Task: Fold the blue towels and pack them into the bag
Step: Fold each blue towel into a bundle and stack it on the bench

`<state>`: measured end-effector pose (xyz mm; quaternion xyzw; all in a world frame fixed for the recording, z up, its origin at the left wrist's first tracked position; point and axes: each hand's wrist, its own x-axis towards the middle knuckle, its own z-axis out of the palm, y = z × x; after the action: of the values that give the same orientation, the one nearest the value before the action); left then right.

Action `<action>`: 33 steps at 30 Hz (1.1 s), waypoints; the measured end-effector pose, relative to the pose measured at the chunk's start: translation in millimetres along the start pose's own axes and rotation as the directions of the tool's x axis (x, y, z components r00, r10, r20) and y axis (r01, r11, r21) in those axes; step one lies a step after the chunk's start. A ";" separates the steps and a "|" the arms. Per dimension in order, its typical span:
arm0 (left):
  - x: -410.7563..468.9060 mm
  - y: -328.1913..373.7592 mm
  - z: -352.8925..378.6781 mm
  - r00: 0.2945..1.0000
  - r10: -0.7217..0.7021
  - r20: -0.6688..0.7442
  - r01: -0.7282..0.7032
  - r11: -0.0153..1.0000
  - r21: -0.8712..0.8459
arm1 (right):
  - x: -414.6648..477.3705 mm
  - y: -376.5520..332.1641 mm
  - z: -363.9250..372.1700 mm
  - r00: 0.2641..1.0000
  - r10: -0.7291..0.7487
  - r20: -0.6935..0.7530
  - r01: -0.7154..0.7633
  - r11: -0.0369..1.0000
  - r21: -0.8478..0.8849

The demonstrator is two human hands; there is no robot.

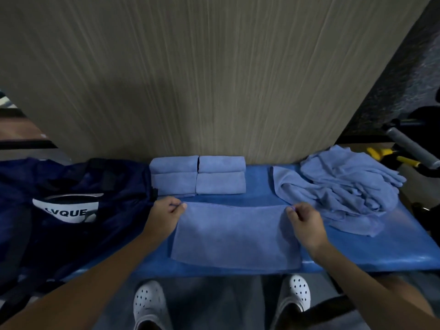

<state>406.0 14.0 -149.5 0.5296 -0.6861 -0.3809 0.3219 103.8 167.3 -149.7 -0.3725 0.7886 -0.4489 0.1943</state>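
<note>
Two white perforated shoes [150, 303] are seen at the bottom centre of the frame, with both bare forearms reaching up from the lower corners. Just above them, a blue towel [235, 236] is spread flat at the middle of the blue padded counter [381, 248], apparently already doubled once. Its upper left corner is pinched by the left hand [166, 210] and its upper right corner by the right hand [303, 220]. Each grip is closed down to thumb against curled fingers, with only the hem held between them. Four folded towels [197, 175] are stacked in two pairs above the spread one, against the wood-grain panel [214, 79]. A loose heap of unfolded towels [350, 184] is piled at the right of the frame, and the dark navy bag [71, 210] is slumped at the left.

The cloth is judged to be light, soft and limp, with a napped face that is unlikely to slip. It will sag wherever it is unsupported, so corners and hems are the places to be held, both at once, so that edges are kept matched in the next fold.
</note>
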 end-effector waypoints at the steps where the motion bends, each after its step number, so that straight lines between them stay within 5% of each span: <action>1: 2.7 -5.1 2.2 1.000 0.006 -0.005 -0.005 1.000 0.025 | 3.6 2.3 2.8 1.000 -0.003 0.001 0.003 1.000 -0.024; 11: 10.3 -16.5 14.7 0.998 -0.052 -0.017 0.055 0.978 0.202 | 18.0 26.7 18.1 1.000 0.014 -0.001 -0.014 0.985 -0.172; 21: 0.5 -11.7 20.9 0.997 -0.063 -0.046 0.071 0.980 0.186 | 17.4 37.1 26.5 0.996 0.008 -0.091 -0.045 0.912 -0.408; 24: -13.4 -10.1 22.5 0.978 0.158 -0.137 -0.093 0.914 0.394 | 11.7 34.5 21.7 0.993 0.003 -0.122 -0.057 0.895 -0.443; 26: -28.2 -8.5 26.3 0.904 0.427 0.004 -0.362 0.763 0.535 | 4.1 28.7 18.3 0.972 -0.149 -0.181 0.027 0.839 -0.544; 28: -37.1 -9.5 34.8 0.796 0.543 0.267 -0.594 0.614 0.520 | -6.5 16.1 23.0 0.912 -0.406 -0.056 0.277 0.711 -0.646; 30: -37.2 -11.5 46.3 0.742 0.484 0.463 -0.670 0.520 0.530 | -16.8 8.0 37.3 0.815 -0.549 0.188 0.524 0.558 -0.643; 33: -31.0 -15.3 57.9 0.747 0.339 0.572 -0.662 0.463 0.589 | -29.2 17.4 57.8 0.777 -0.475 0.414 0.622 0.474 -0.623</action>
<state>371.6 52.3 -193.0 0.2988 -0.9534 -0.0325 0.0276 152.5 162.5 -195.5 -0.6902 0.7151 -0.0962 -0.0546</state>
